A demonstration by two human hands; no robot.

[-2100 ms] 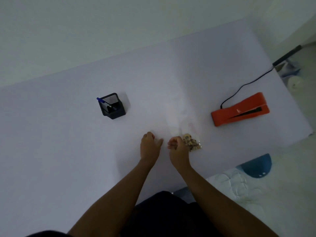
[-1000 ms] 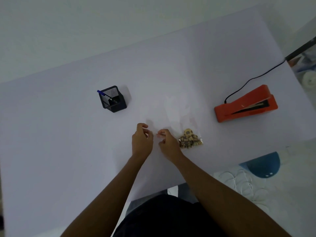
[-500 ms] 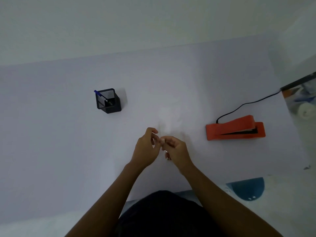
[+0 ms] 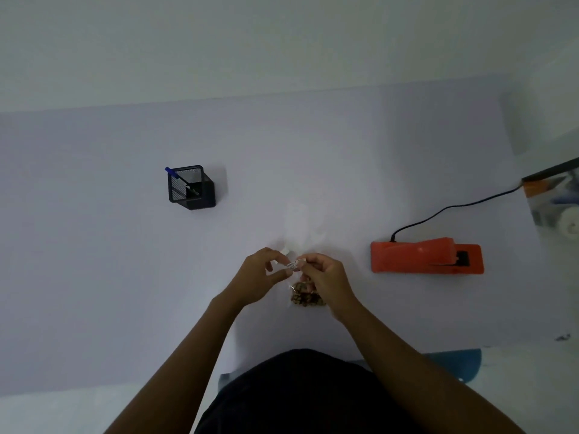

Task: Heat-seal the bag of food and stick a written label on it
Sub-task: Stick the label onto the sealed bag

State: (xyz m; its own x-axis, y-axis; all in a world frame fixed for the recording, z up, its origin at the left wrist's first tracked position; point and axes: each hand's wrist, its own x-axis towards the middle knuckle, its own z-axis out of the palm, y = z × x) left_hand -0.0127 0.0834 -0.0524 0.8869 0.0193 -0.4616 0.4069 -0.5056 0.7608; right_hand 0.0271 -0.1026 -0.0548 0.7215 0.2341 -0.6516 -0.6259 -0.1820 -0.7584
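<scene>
— Hands first: what are they doing?

— Both meet over the table (image 4: pixel 94 245). The left hand (image 4: pixel 261 277) pinches one end of a small white label (image 4: pixel 294 264) between thumb and forefinger; the right hand (image 4: pixel 326 277) pinches the other end, its other fingers curled.

— Which way does the label run?

— Its long axis runs left to right between the two hands, tilted a little up toward the right. It is a thin paper strip with dark marks on it, too small to read.

— And the bag?

— The bag (image 4: pixel 305 297) lies on the table just under the hands, partly hidden by the right hand. It is clear, crinkled plastic with brown, lumpy food bunched at the near end; its long axis points away from the person, the pale empty part hard to make out against the table.

— Further out?

— To the right, well apart, lies an orange wedge-shaped sealer (image 4: pixel 426 255), long axis left to right, with a black cord (image 4: pixel 454 206) trailing off the right edge. To the far left stands a square black mesh cup (image 4: pixel 189 187) holding a blue-capped pen (image 4: pixel 175 175), which leans to the left.
</scene>
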